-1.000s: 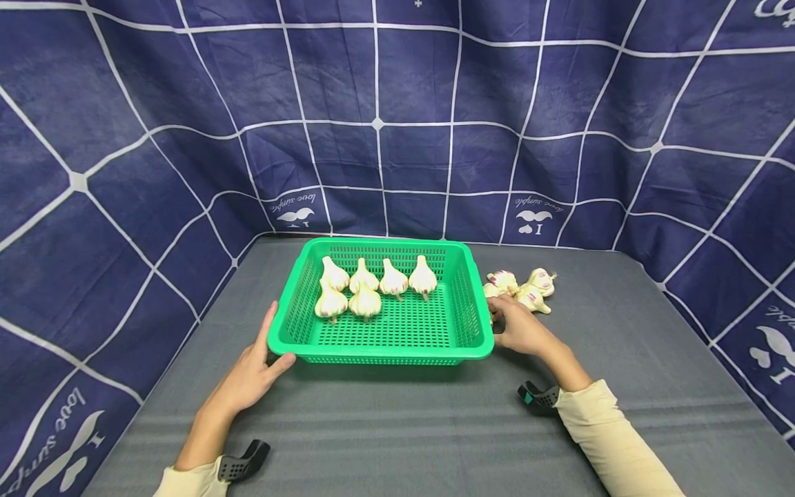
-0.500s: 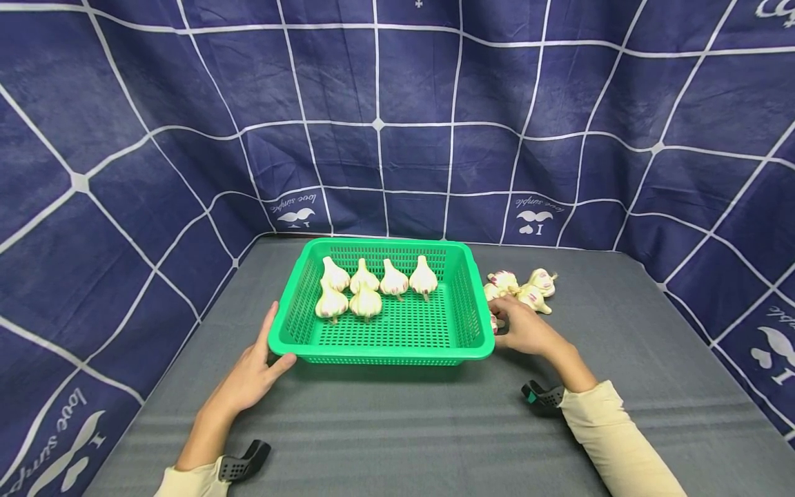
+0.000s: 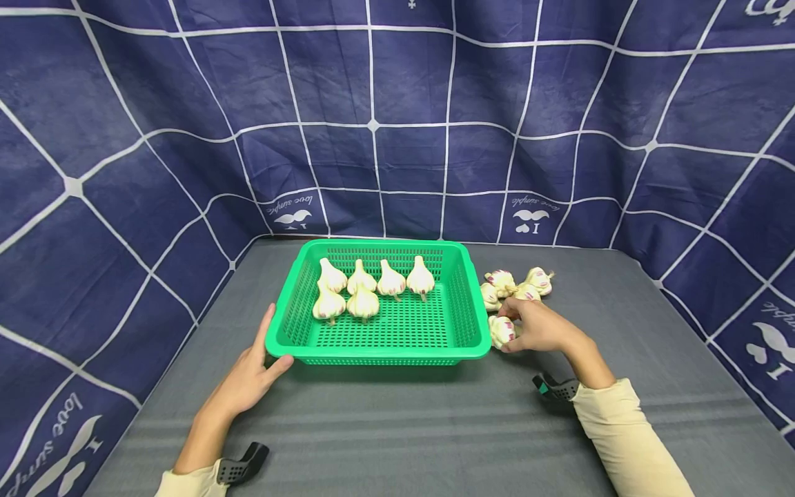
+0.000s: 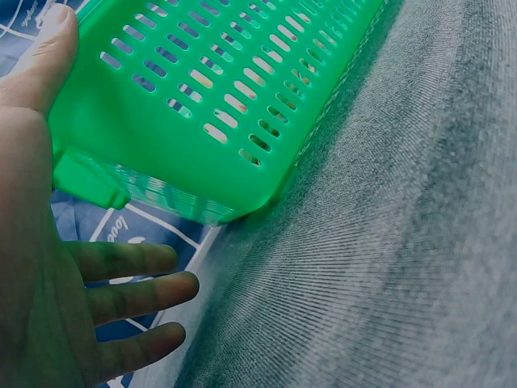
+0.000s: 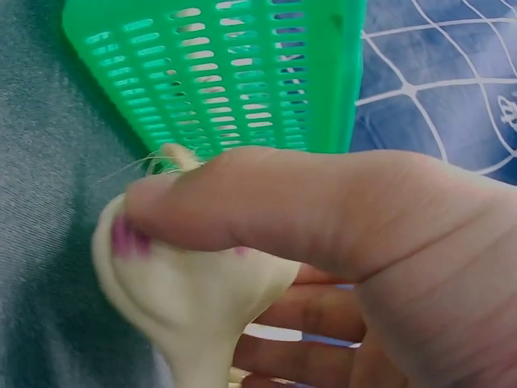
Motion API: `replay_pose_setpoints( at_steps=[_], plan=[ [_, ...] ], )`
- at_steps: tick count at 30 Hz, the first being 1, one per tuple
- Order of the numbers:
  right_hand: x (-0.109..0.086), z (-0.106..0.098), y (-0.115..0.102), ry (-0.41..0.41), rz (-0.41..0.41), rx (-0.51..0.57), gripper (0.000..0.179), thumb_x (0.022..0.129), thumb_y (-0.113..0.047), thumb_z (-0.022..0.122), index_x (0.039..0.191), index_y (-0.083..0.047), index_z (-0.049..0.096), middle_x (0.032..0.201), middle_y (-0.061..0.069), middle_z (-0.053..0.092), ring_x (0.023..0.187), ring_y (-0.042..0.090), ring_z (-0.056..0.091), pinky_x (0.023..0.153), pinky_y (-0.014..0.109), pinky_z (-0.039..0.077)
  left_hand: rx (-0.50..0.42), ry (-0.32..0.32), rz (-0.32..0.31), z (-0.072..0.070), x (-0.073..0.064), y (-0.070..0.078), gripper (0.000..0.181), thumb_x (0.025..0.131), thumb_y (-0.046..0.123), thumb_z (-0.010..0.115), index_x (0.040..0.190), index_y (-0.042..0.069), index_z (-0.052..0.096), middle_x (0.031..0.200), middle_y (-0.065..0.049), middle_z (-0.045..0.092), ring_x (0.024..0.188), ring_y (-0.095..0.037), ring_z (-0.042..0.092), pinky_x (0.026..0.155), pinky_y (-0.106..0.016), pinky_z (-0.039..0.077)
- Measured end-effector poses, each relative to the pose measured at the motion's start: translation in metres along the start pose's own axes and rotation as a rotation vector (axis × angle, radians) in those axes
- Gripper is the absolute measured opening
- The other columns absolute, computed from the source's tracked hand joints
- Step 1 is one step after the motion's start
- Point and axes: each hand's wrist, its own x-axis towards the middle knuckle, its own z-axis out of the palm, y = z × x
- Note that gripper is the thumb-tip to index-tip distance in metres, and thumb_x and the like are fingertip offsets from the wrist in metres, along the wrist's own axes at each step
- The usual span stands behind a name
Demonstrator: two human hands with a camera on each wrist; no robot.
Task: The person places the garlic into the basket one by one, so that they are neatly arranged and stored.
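My right hand (image 3: pixel 539 328) grips a garlic bulb (image 3: pixel 501 332) just beside the right wall of a green plastic basket (image 3: pixel 379 354). In the right wrist view, the thumb (image 5: pixel 234 198) lies across this purple-streaked garlic bulb (image 5: pixel 182 291), with fingers behind it. My left hand (image 3: pixel 245 379) rests at the basket's front left corner, thumb at the rim. Its other fingers (image 4: pixel 133 295) are extended and spread in the left wrist view. Inside the basket, several garlic bulbs (image 3: pixel 363 302) stand in two rows, toward the back and left.
Several more garlic bulbs (image 3: pixel 502 281) lie in a loose pile right of the basket, partly behind my right hand. A grey cloth (image 3: pixel 397 428) covers the table. Blue fabric (image 3: pixel 410 83) with white lines hangs behind and along both sides.
My right hand has drawn back slightly to the right, with the garlic bulb now plainly showing in its fingers. My left hand and the basket stay in place.
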Motion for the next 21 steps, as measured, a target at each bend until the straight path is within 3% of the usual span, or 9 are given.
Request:
replay_pose_setpoints(
  at_steps=[6, 12, 21],
  plan=[
    [-0.001, -0.006, 0.001, 0.009, -0.009, -0.004, 0.044, 0.059, -0.015, 0.09, 0.091, -0.01, 0.06, 0.079, -0.006, 0.061, 0.073, 0.013, 0.057, 0.068, 0.032, 0.047, -0.001, 0.005, 0.006, 0.0, -0.001, -0.001, 0.095, 0.097, 0.025, 0.065, 0.16, 0.017, -0.006, 0.151, -0.036, 0.028, 0.133, -0.056, 0.034, 0.1, -0.069, 0.03],
    [-0.001, -0.012, 0.001, 0.122, -0.039, -0.02, 0.042, 0.064, -0.021, 0.091, 0.095, -0.01, 0.065, 0.086, -0.003, 0.064, 0.078, 0.012, 0.06, 0.071, 0.035, 0.05, -0.006, 0.004, 0.009, 0.001, -0.001, -0.003, 0.095, 0.097, 0.025, 0.065, 0.16, 0.018, -0.006, 0.151, -0.036, 0.029, 0.133, -0.055, 0.035, 0.1, -0.069, 0.03],
    [-0.004, -0.018, -0.004, 0.263, -0.015, -0.04, 0.045, 0.061, -0.024, 0.092, 0.099, -0.014, 0.071, 0.088, -0.004, 0.067, 0.074, 0.017, 0.065, 0.067, 0.036, 0.051, 0.0, 0.003, 0.012, 0.0, 0.001, -0.002, 0.094, 0.097, 0.027, 0.064, 0.16, 0.019, -0.006, 0.151, -0.036, 0.028, 0.132, -0.056, 0.035, 0.1, -0.069, 0.03]
  ],
)
